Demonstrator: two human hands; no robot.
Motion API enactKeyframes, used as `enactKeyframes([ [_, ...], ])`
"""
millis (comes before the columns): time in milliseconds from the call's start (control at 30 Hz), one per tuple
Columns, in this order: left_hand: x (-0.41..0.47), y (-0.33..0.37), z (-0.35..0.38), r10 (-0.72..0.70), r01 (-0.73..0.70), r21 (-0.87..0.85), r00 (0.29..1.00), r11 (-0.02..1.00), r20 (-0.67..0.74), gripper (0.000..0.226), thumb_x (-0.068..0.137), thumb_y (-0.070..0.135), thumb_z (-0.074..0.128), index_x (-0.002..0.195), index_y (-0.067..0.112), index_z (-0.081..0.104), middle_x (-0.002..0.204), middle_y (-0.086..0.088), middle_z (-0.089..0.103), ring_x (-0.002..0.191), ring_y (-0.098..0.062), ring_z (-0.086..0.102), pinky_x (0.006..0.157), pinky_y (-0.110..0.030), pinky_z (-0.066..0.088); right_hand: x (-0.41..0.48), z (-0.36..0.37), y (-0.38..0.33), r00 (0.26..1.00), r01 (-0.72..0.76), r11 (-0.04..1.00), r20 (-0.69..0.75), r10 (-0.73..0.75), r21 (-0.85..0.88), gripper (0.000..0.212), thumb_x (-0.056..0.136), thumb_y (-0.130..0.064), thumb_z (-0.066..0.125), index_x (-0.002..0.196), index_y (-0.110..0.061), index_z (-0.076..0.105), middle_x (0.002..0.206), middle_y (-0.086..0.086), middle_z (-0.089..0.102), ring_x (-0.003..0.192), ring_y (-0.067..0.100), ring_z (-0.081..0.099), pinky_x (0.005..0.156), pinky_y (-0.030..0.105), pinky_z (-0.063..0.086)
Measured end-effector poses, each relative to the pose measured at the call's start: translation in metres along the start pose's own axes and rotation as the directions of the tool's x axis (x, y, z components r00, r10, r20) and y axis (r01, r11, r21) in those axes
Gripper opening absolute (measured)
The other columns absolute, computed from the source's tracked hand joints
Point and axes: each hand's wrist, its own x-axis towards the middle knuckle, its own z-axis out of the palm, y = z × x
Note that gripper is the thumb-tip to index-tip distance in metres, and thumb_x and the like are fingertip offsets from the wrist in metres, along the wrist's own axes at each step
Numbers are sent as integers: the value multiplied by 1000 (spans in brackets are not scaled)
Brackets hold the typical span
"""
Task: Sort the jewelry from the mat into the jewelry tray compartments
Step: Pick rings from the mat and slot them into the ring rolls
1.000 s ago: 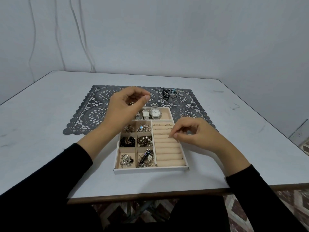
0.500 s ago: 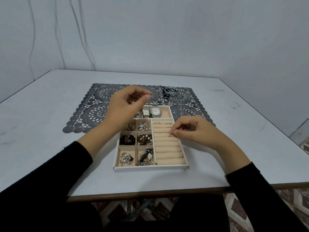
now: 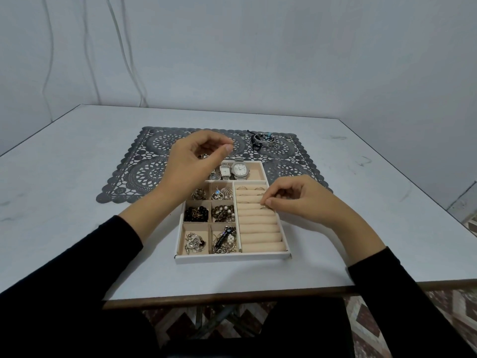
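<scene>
White table (image 3: 77, 177), frame centre: grey lace mat (image 3: 144, 171) farther back, jewelry tray (image 3: 232, 257) overlapping its near edge.

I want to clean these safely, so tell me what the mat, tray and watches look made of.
Mat: dark grey lace-pattern openwork with a slight sheen, probably plastic or vinyl. Tray: matte white rim, maybe card or painted wood; its beige lining and ring rolls look soft and velvety. Watches: silvery, reflective cases and link bands, apparently metal.
</scene>
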Motion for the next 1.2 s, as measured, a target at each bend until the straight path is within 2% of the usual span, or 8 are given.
enactKeyframes([
  [200,0,1,0,3,-3,3,1000,1000,-4,9,88,18,72,96,22,73,93,3,73,89,-20,67,81,-29,56,1,2,0,1000,-3,1000,1,3,22,9,81,-4,73,86,-11,76,80,9,68,73,16,54,71,32,44],
  [400,-1,2,1,15,-15,15,1000,1000,7,11,87,17,72,98,18,74,94,3,73,90,-19,68,83,-31,56,0,0,0,1000,3,1000,-16,-2,26,9,82,-8,72,89,-11,76,85,13,71,77,19,60,76,36,49],
  [567,-5,6,1,35,-36,23,999,999,36,11,87,14,72,99,15,73,93,3,73,87,-12,66,80,-25,53,-2,-5,-4,968,2,983,-247,44,182,10,88,-12,66,95,-11,73,79,5,67,66,6,57,57,19,47],
  [733,-10,9,4,52,-55,33,995,998,88,11,87,13,73,96,19,73,90,3,72,84,-10,66,78,-23,54,8,-7,18,829,-84,993,-559,24,-82,13,90,-22,62,101,-20,70,88,-9,67,76,-1,58,67,10,45],
  [833,-11,10,6,61,-69,62,990,996,125,10,87,14,73,97,13,74,88,2,72,82,-10,65,76,-21,52,13,-8,33,843,-215,916,-538,-2,-340,28,92,-28,58,116,-16,65,111,-3,66,101,10,58,90,25,47],
  [933,-14,13,7,60,-77,90,983,993,171,10,86,13,73,96,12,74,87,1,72,81,-12,66,75,-21,53,15,-8,39,875,-266,845,-483,11,-463,37,93,-33,55,126,-16,59,124,0,62,114,17,55,97,32,44],
  [1100,-19,13,6,97,-142,134,950,981,296,9,85,12,74,93,15,74,87,7,71,82,-8,66,77,-21,54,15,-3,38,914,-279,774,-403,34,-568,25,96,-28,48,108,-8,59,104,5,64,98,23,55,71,26,31],
  [1200,-21,12,5,106,-189,179,914,965,392,9,84,12,75,92,15,75,87,8,71,82,-11,67,77,-23,55,14,-3,35,917,-307,756,-393,72,-578,36,99,-31,44,128,-13,54,122,0,59,113,19,50,70,16,21],
])
